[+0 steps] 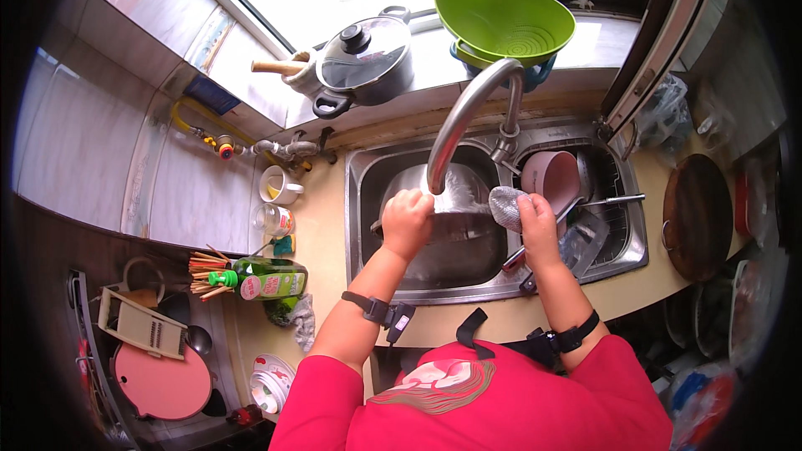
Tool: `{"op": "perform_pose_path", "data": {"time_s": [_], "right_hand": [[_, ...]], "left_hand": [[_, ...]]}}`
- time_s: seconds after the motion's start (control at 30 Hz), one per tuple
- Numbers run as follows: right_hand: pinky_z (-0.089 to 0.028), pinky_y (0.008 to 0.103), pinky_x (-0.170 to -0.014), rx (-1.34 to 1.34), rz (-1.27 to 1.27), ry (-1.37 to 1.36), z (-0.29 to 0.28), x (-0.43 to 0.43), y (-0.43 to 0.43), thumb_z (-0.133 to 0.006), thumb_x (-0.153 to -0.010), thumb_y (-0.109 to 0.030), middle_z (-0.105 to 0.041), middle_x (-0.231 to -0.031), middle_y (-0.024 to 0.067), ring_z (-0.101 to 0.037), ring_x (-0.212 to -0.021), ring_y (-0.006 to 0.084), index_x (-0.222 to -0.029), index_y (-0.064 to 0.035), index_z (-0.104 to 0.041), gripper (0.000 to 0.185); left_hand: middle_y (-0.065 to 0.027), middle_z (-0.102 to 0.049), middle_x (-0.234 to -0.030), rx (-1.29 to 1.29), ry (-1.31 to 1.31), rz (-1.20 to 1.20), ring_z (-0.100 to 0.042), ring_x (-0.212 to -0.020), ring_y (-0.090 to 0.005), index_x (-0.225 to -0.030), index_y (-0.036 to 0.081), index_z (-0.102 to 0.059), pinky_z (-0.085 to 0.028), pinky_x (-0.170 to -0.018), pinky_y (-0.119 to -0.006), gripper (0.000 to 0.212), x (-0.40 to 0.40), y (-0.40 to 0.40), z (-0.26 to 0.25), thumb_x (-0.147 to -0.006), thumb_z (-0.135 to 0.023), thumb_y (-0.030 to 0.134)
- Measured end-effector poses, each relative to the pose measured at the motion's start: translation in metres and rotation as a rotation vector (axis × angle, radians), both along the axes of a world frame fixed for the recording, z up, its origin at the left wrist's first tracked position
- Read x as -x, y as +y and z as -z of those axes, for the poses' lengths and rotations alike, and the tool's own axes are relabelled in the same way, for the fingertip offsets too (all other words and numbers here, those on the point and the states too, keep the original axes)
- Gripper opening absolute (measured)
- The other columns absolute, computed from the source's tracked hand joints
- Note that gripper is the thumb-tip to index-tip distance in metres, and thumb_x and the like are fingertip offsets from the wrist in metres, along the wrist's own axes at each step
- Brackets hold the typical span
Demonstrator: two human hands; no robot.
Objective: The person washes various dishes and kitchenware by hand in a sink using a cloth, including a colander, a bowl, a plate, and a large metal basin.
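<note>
A large stainless steel pot (pixel 467 185) sits tilted in the left basin of the metal sink (pixel 354 263). My left hand (pixel 407 222) is curled into a fist at the pot's edge, just below the outlet of the curved tap (pixel 460 109); the knuckles hide the fingertips. A silvery mesh scrubbing pad (pixel 506 208) is pinched in my right hand (pixel 540 225), raised over the divider between the two basins. Below that hand, a metal-ended utensil handle (pixel 514 260) leans on the divider.
The right basin's rack holds a pink pot (pixel 550 176) and a clear plastic item (pixel 584 241). A lidded pot (pixel 365 59) and green colander (pixel 504 19) occupy the sill. Left are a mug (pixel 280 185), jar (pixel 274 220) and green bottle (pixel 273 278); right, a round wooden board (pixel 697 218).
</note>
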State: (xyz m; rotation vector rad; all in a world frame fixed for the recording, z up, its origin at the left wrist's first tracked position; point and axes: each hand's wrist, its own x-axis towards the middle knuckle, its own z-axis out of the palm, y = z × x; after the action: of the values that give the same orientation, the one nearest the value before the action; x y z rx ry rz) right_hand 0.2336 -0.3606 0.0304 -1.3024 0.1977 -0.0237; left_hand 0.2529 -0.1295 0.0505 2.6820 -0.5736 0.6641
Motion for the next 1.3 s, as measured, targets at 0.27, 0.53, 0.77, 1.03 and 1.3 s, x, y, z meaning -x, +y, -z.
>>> {"op": "perform_pose_path", "data": {"time_s": [0.27, 0.53, 0.77, 1.03, 1.3], "right_hand": [[-0.040, 0.0222, -0.071, -0.223, -0.090, 0.113, -0.005, -0.011, 0.001, -0.051, -0.089, -0.023, -0.056, -0.081, 0.0002, -0.049, -0.074, 0.0062, -0.088, -0.0014, -0.055, 0.023], [-0.047, 0.0262, -0.073, -0.229, -0.080, 0.181, 0.016, -0.018, 0.006, -0.049, -0.089, -0.024, -0.059, -0.087, 0.0030, -0.057, -0.078, 0.0111, -0.093, -0.0043, -0.054, 0.020], [-0.047, 0.0259, -0.072, -0.258, -0.112, 0.188, 0.011, -0.017, 0.002, -0.049, -0.089, -0.024, -0.059, -0.088, 0.0018, -0.057, -0.080, 0.0103, -0.093, -0.0053, -0.054, 0.020], [-0.047, 0.0250, -0.071, -0.249, -0.101, 0.175, 0.017, -0.011, -0.006, -0.049, -0.089, -0.023, -0.059, -0.088, 0.0018, -0.057, -0.080, 0.0098, -0.093, -0.0044, -0.054, 0.020], [-0.046, 0.0239, -0.070, -0.244, -0.119, 0.152, 0.015, -0.006, -0.003, -0.049, -0.089, -0.022, -0.059, -0.085, 0.0015, -0.056, -0.077, 0.0086, -0.091, -0.0046, -0.056, 0.018]], "left_hand": [[-0.0036, -0.046, -0.074, -0.134, -0.002, 0.283, -0.049, -0.073, -0.0217, -0.070, 0.012, -0.049, -0.039, -0.068, -0.035, 0.007, 0.037, 0.021, 0.020, -0.066, -0.055, 0.012], [-0.0035, -0.055, -0.103, -0.236, 0.023, 0.407, -0.052, -0.097, -0.0179, -0.079, 0.012, -0.053, -0.040, -0.084, -0.034, 0.014, 0.039, 0.007, 0.009, -0.068, -0.054, 0.020], [-0.0017, -0.056, -0.108, -0.327, -0.109, 0.567, -0.051, -0.102, -0.0170, -0.078, 0.014, -0.055, -0.042, -0.086, -0.032, 0.013, 0.031, -0.015, 0.019, -0.068, -0.058, 0.022], [-0.0029, -0.057, -0.105, -0.382, -0.084, 0.655, -0.051, -0.104, -0.0191, -0.076, 0.014, -0.056, -0.041, -0.087, -0.034, 0.012, 0.024, -0.027, 0.015, -0.068, -0.058, 0.022], [-0.0024, -0.054, -0.088, -0.436, -0.061, 0.825, -0.051, -0.093, -0.0198, -0.074, 0.014, -0.058, -0.040, -0.082, -0.033, 0.012, 0.014, -0.048, 0.022, -0.069, -0.054, 0.023]]}}
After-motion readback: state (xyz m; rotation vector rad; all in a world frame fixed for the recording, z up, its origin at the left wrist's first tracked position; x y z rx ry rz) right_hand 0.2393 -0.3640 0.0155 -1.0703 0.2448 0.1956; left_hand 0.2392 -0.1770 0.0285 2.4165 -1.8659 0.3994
